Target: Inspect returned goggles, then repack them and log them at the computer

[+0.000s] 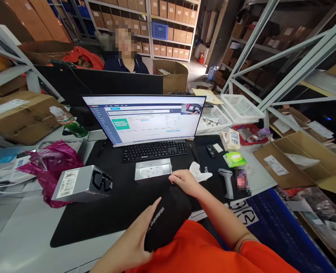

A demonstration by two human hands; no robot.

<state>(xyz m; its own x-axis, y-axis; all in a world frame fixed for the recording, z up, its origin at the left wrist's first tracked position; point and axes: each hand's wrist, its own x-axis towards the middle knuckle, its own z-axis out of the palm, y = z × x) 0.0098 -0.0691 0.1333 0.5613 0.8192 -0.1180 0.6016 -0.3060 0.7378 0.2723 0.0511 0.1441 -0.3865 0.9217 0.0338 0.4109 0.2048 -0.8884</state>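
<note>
A black soft case point(168, 218) with white lettering lies against my orange shirt at the desk's front edge. My left hand point(138, 237) grips its near end, thumb up along the side. My right hand point(185, 182) curls over its far end, fingers bent down on the fabric. Just beyond sits an open silver box tray point(153, 168) on the black desk mat point(111, 204). A crumpled white paper point(199, 172) lies right of my right hand.
A monitor point(145, 119) and keyboard point(155, 150) stand behind the tray. A silver goggle box point(81, 184) and magenta bag point(52, 163) lie left. A barcode scanner point(227, 182), mouse point(211, 151) and cardboard boxes point(295, 163) are right. A person sits opposite behind the screens.
</note>
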